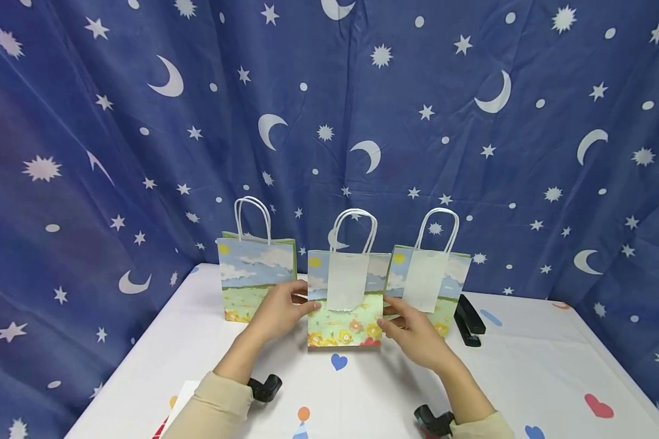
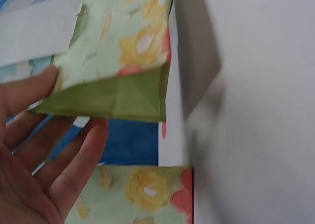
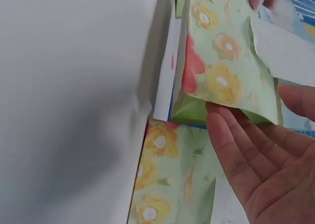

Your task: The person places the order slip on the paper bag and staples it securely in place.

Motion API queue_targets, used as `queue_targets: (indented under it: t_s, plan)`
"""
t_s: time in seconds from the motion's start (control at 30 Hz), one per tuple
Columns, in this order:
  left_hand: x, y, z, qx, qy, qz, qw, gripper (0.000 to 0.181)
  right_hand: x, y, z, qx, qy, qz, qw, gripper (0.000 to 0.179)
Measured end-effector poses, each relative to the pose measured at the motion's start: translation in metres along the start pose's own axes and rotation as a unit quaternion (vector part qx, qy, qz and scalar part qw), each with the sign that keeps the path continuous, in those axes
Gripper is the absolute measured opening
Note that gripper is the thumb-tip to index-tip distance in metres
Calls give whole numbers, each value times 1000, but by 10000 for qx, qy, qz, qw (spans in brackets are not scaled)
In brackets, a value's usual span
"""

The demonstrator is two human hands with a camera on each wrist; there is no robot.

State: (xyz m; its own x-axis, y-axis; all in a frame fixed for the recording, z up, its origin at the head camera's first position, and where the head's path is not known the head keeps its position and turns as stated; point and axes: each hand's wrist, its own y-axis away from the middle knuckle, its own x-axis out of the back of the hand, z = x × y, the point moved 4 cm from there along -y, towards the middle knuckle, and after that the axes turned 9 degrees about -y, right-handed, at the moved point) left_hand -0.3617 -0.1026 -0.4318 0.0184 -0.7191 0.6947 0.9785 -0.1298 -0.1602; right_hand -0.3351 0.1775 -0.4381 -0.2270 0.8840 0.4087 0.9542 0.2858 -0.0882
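A meadow-print paper gift bag (image 1: 238,274) is standing at the left, and beside it the left hand (image 1: 280,308) is curving partly closed, pinching the left edge of the middle gift bag (image 1: 335,320) between thumb and fingers. This middle bag is standing upright between the other two, showing a cloudy blue sky, yellow sun, pale green field and yellow and coral flowers, with white handles (image 1: 357,211) rising above a white paper panel (image 1: 347,283). The right hand (image 1: 412,332) is holding its right edge, fingers loosely bent. Farther right, a matching gift bag (image 1: 454,289) is standing near a black stapler (image 1: 468,320) on the white surface (image 1: 373,402).
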Motion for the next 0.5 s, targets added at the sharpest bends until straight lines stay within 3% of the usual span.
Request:
queue_targets:
  t_s: [0.23, 0.5]
  plan:
    - [-7, 3, 8, -48, -485, 404, 9980, 49, -8, 0, 3, 18, -83, 15, 10000, 66]
    - [-15, 7, 13, -218, -1028, 865, 9907, 52, -19, -1, 6, -210, -135, 25, 9997, 74]
